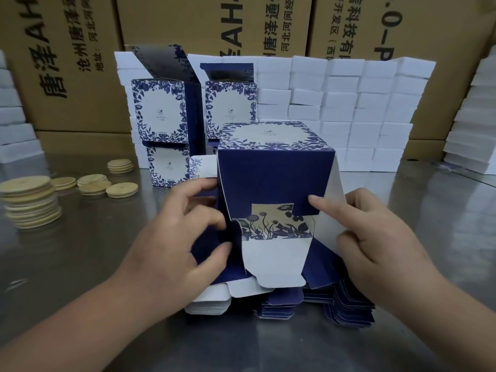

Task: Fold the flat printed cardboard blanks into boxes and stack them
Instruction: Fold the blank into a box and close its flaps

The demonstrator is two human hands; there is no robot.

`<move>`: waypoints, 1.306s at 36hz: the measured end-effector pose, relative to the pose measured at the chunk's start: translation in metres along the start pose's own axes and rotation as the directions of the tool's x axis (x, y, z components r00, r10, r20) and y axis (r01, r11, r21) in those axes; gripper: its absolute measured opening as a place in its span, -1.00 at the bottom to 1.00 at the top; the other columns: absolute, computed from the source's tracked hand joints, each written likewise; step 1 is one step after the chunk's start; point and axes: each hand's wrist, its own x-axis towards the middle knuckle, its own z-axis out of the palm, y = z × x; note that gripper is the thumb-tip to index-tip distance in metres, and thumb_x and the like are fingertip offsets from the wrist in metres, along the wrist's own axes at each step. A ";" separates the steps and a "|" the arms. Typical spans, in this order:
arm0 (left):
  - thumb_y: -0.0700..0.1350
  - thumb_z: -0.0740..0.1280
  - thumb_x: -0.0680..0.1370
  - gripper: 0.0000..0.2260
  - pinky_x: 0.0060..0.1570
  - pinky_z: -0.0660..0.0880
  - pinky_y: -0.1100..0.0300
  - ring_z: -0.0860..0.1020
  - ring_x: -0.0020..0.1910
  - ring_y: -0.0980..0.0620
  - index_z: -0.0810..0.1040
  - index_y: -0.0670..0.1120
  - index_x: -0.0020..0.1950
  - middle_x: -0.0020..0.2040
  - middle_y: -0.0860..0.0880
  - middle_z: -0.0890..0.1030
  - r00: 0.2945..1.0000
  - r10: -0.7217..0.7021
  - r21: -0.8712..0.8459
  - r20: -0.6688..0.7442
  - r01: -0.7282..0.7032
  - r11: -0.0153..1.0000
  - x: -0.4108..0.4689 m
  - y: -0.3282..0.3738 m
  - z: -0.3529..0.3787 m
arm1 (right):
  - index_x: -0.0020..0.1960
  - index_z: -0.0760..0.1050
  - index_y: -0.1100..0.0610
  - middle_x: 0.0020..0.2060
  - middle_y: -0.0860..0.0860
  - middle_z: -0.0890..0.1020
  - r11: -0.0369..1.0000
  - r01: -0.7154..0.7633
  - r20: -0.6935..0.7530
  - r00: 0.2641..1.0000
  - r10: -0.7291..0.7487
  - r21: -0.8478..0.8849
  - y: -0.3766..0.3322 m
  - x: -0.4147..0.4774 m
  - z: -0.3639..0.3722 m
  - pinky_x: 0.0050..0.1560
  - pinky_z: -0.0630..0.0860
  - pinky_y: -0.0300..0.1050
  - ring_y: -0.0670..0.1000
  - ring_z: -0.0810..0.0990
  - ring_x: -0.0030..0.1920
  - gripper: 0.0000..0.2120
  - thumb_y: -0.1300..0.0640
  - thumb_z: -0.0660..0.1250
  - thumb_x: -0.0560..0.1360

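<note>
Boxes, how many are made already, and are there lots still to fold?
Done: at least three folded boxes stand stacked at the back. In hand: the left hand and right hand are closing the end flaps on a half-formed box. Left: a thick pile of flat blanks lies beneath it on the metal table, so plenty remain.

Left hand (185, 232) and right hand (375, 232), fingers curled inward.

Half-folded box (276, 173) sits on flat blanks (316, 302), folded boxes (161, 111) behind, discs (29, 202) left.
</note>
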 end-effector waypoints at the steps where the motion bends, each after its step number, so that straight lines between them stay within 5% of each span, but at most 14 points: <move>1: 0.05 0.25 0.39 -0.80 0.17 0.18 0.59 0.31 0.24 0.40 0.54 -0.04 -0.15 0.27 0.02 0.33 1.000 -0.002 -0.018 0.017 0.002 1.000 0.000 0.000 0.000 | 0.31 0.46 -0.15 -0.16 -0.19 0.37 1.000 0.000 0.009 1.000 0.000 -0.001 0.000 0.000 0.000 -0.29 0.42 -0.03 0.03 0.45 -0.24 -0.43 0.30 0.07 0.43; 12: 0.08 0.22 0.43 -0.75 0.32 0.14 0.48 0.10 0.45 0.33 0.44 0.23 0.10 0.51 0.25 -0.01 0.990 0.067 -0.168 0.127 -0.045 0.985 -0.002 0.000 -0.002 | 0.32 0.46 -0.14 -0.16 -0.20 0.36 1.000 0.029 -0.004 1.000 -0.029 0.005 -0.002 0.000 -0.002 -0.32 0.41 -0.08 0.00 0.45 -0.25 -0.40 0.22 0.01 0.36; 18: 0.10 0.22 0.42 -0.56 0.36 0.09 0.07 0.09 0.48 0.15 0.32 0.25 0.30 0.51 0.13 -0.05 0.984 0.107 -0.016 0.140 -0.105 0.994 -0.001 -0.001 -0.002 | 0.29 0.51 -0.08 -0.17 -0.15 0.37 0.998 0.059 0.001 0.998 -0.059 -0.017 -0.002 -0.001 -0.001 -0.38 0.44 -0.04 0.03 0.46 -0.28 -0.44 0.31 0.07 0.41; 23: 0.01 0.38 0.38 -0.51 0.25 0.18 0.23 0.19 0.36 0.23 0.40 0.13 0.30 0.46 0.13 0.04 0.998 0.042 0.062 0.041 -0.044 0.997 -0.002 -0.002 0.000 | 0.25 0.54 -0.06 -0.18 -0.06 0.40 0.996 0.086 -0.006 0.996 -0.087 -0.020 -0.005 0.000 -0.001 -0.36 0.49 0.00 0.12 0.50 -0.29 -0.42 0.28 0.06 0.35; 27: 0.17 0.38 0.43 -0.64 0.10 0.29 0.32 0.18 0.30 0.46 0.35 0.32 0.17 0.43 0.37 -0.03 0.998 -0.023 0.004 0.057 0.023 1.000 -0.001 -0.001 -0.003 | 0.23 0.56 -0.02 -0.18 -0.06 0.40 0.991 0.131 -0.022 0.991 -0.131 -0.026 -0.004 0.001 -0.001 -0.41 0.48 -0.03 0.05 0.46 -0.32 -0.43 0.32 0.08 0.33; 33: 0.14 0.39 0.33 -0.72 0.21 0.18 0.39 0.22 0.31 0.36 0.42 0.21 -0.02 0.31 0.30 0.08 0.998 0.036 0.047 0.046 -0.038 0.998 0.006 -0.007 -0.016 | 0.19 0.59 0.01 -0.18 -0.03 0.43 0.989 0.137 -0.055 0.989 -0.140 -0.055 -0.007 0.001 -0.002 -0.48 0.49 0.02 0.13 0.52 -0.35 -0.47 0.29 0.06 0.36; 36: 0.18 0.39 0.32 -0.73 0.31 0.13 0.51 0.12 0.36 0.44 0.46 0.16 -0.06 0.27 0.31 0.15 0.994 0.100 0.005 0.046 -0.100 0.995 0.007 -0.007 -0.020 | 0.18 0.59 0.05 -0.19 -0.05 0.39 0.991 0.115 -0.057 0.991 -0.119 -0.063 -0.012 0.001 -0.004 -0.49 0.36 -0.21 0.05 0.47 -0.37 -0.49 0.19 0.00 0.39; 40: 0.14 0.35 0.36 -0.80 0.38 0.13 0.40 0.17 0.39 0.34 0.47 0.14 -0.08 0.32 0.39 0.07 0.987 0.162 -0.070 -0.010 -0.162 0.984 0.006 -0.004 -0.015 | 0.18 0.59 0.04 -0.12 -0.08 0.43 0.998 0.038 -0.075 0.996 -0.042 -0.048 -0.019 -0.001 -0.004 -0.44 0.30 -0.30 -0.24 0.39 -0.39 -0.61 0.03 0.21 0.40; 42: 0.12 0.35 0.37 -0.81 0.41 0.12 0.34 0.16 0.40 0.29 0.46 0.13 -0.08 0.31 0.30 0.12 0.981 0.193 -0.048 -0.028 -0.194 0.980 0.005 -0.002 -0.012 | 0.18 0.59 0.04 -0.05 -0.04 0.50 0.998 0.014 -0.098 0.995 -0.020 -0.062 -0.025 -0.002 -0.003 -0.33 0.29 -0.38 -0.22 0.42 -0.29 -0.47 -0.19 0.27 0.31; 44: 0.10 0.36 0.37 -0.81 0.42 0.13 0.29 0.19 0.40 0.20 0.48 0.09 -0.09 0.26 0.11 0.21 0.979 0.199 -0.028 -0.037 -0.200 0.979 0.005 0.000 -0.011 | 0.19 0.57 0.06 0.08 0.05 0.54 0.995 0.004 -0.122 0.992 -0.017 -0.103 -0.030 -0.003 0.001 -0.18 0.36 -0.26 -0.12 0.43 -0.06 -0.35 -0.24 0.36 0.19; 47: 0.08 0.36 0.37 -0.82 0.42 0.17 0.21 0.26 0.35 0.05 0.49 0.05 -0.10 0.23 0.02 0.21 0.981 0.184 -0.016 -0.058 -0.185 0.983 0.005 0.001 -0.012 | 0.26 0.44 -0.04 0.25 -0.07 0.36 0.993 0.003 -0.078 0.997 -0.012 -0.114 -0.034 -0.004 0.005 -0.04 0.36 -0.11 -0.10 0.35 0.12 -0.23 -0.30 0.36 0.10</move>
